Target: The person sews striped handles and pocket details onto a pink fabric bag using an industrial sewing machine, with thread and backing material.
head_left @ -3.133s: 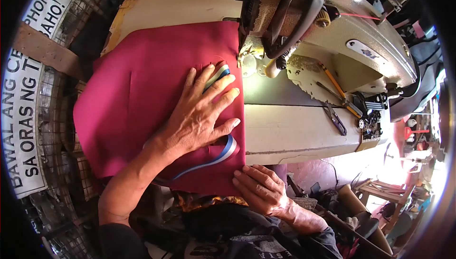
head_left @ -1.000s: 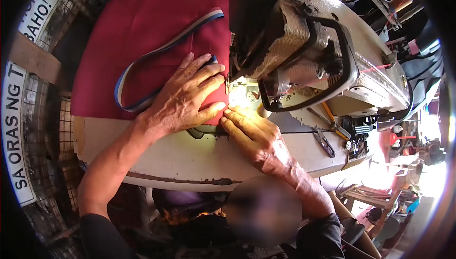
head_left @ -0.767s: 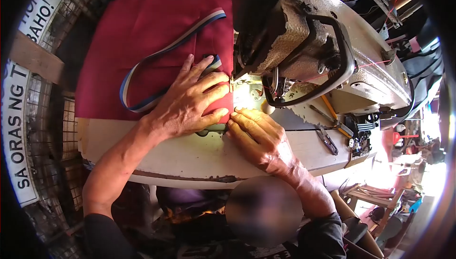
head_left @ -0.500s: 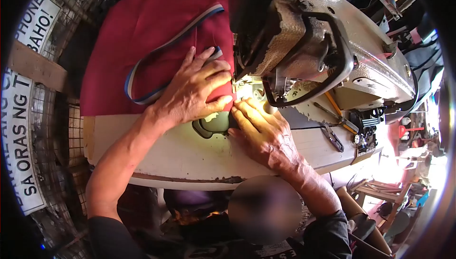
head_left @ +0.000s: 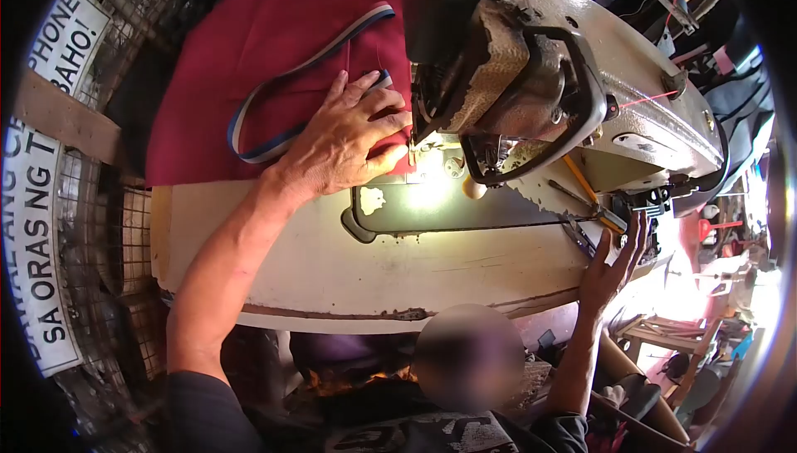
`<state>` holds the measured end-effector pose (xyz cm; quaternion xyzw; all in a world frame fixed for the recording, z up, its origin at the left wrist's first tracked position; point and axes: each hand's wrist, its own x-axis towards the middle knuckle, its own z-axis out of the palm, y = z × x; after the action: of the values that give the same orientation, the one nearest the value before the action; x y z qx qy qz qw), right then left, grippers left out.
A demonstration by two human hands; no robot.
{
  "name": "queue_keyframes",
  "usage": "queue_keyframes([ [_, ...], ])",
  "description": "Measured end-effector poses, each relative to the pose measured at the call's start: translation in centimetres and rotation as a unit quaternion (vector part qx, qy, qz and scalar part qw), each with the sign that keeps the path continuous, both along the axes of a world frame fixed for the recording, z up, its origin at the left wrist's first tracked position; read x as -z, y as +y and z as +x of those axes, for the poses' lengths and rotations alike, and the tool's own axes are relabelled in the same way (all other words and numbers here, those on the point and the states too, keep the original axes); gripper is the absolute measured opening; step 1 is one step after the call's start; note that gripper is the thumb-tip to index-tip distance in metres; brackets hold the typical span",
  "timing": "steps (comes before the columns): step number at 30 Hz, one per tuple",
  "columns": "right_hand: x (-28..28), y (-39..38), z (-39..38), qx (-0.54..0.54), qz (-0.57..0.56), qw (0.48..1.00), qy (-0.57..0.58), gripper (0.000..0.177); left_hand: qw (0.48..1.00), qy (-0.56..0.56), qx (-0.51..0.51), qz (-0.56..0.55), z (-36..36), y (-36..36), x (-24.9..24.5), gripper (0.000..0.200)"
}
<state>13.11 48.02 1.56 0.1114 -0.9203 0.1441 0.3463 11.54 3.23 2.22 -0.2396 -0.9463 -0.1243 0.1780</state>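
Note:
My left hand (head_left: 344,139) lies flat on the near edge of a maroon cloth (head_left: 249,54), fingers spread, pressing it down just left of the needle of the sewing machine (head_left: 531,79). A blue, white and grey striped ribbon (head_left: 290,79) loops over the cloth and runs under my fingers. My right hand (head_left: 613,266) is at the right end of the machine table, fingers apart, reaching toward the scissors (head_left: 585,237) and small tools lying there. It holds nothing.
The cream table top (head_left: 349,262) has a dark metal plate (head_left: 448,208) in front of the needle. A yellow pencil (head_left: 585,187) lies by the machine base. Wire mesh and a printed sign (head_left: 37,204) stand at the left. Clutter fills the floor at right.
My right hand has left the cloth edge by the needle and swung out to the table's right end. The left hand stays pressed on the cloth, which has slid further away.

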Motion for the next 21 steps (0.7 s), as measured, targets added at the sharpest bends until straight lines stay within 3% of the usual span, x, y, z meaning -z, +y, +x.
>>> queue_keyframes([
  [8, 1.42, 0.85, -0.22, -0.001, -0.085, 0.996, -0.008, 0.053, 0.992, 0.009, -0.048, -0.119, 0.13, -0.02, -0.07, 0.043],
  [11, 1.34, 0.75, -0.28, -0.004, -0.070, 0.998, -0.010, 0.054, 0.997, -0.040, -0.047, -0.051, 0.02, -0.19, 0.01, 0.046],
  [21, 1.07, 0.35, -0.15, -0.004, -0.061, 0.998, 0.000, 0.051, 0.998, -0.050, -0.038, -0.032, -0.36, -0.35, -0.46, 0.044],
])
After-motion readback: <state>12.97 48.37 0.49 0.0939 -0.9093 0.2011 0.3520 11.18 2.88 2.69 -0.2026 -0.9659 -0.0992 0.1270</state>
